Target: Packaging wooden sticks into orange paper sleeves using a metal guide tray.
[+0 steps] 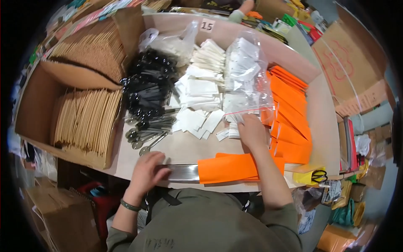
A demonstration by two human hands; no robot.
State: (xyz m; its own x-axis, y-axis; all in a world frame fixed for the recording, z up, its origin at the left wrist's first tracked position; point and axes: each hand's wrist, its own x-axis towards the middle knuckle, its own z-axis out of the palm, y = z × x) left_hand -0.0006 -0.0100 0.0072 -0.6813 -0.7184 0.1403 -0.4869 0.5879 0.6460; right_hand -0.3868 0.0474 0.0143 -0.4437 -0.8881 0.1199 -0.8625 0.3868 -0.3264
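Observation:
My left hand is at the table's front edge, thumb and fingers apart, beside the end of a shiny silver flat strip. The strip's other end is inside an orange paper sleeve lying flat in front of me. My right hand reaches over the sleeve to the lower edge of a clear plastic bag. Its bent fingers are close together beside a small stack of white slips; the fingertips are partly hidden. To the right, orange sleeves overlap in a pile.
Black-wrapped long-handled metal pieces with round ends lie left of loose white slips. An open cardboard box at left holds brown padded envelopes. Black-handled scissors rest on a yellow item at the front right corner. Another person's hand shows beyond the raised edge.

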